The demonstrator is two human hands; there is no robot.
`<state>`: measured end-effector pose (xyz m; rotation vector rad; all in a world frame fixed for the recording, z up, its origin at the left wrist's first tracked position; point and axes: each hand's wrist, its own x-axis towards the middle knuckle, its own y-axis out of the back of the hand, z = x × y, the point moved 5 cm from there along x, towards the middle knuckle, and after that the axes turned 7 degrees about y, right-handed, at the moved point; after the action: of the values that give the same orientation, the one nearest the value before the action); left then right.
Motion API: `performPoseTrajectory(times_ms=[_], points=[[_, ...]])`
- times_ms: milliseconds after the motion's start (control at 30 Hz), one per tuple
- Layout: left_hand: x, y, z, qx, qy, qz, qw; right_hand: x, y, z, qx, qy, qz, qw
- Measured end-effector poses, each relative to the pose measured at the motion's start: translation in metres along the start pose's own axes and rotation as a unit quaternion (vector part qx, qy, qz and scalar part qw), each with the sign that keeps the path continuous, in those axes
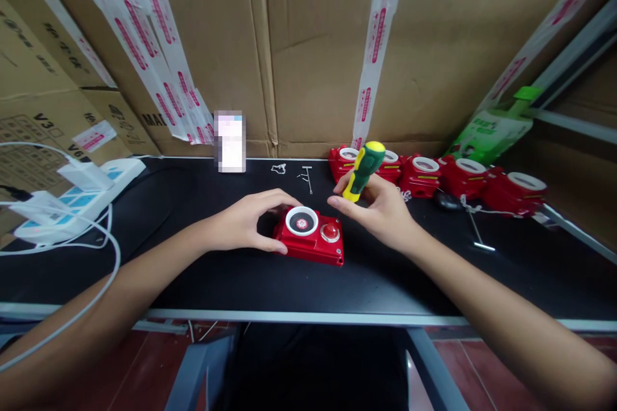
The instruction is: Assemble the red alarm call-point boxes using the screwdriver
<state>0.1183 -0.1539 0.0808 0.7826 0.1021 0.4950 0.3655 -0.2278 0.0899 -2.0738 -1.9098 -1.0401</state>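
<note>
A red box-shaped device [313, 252] with a white ring on top and a red dome beside it lies on the black table. My left hand [250, 221] grips its left end, thumb at the near side and fingers behind. In my right hand [385, 212] is a screwdriver [365, 170] with a green and yellow handle, held tilted above and to the right of the device. The screwdriver's shaft and tip cannot be made out. Behind the device, a small T-shaped metal tool [308, 178] and a small whitish piece [278, 169] lie on the table.
Several similar red devices [419, 176] stand in a row at the back right. Near them are another T-shaped tool [477, 231] and a green bottle [501, 128]. A white power strip [81, 202] with cables sits left. Cardboard [313, 45] walls the back; a blurred-out phone-like object [231, 144] leans there.
</note>
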Motion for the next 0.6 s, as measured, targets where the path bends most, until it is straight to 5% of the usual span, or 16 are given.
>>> performPoseTrajectory(times_ms=[233, 600], points=[[-0.001, 0.001, -0.003, -0.005, 0.015, -0.005, 1.000, 0.001, 0.001, 0.005, 0.115, -0.057, 0.069, 0.989], [-0.002, 0.003, -0.005, 0.017, 0.041, -0.020, 0.999, 0.001, 0.004, -0.004, 0.087, -0.040, 0.101, 0.990]])
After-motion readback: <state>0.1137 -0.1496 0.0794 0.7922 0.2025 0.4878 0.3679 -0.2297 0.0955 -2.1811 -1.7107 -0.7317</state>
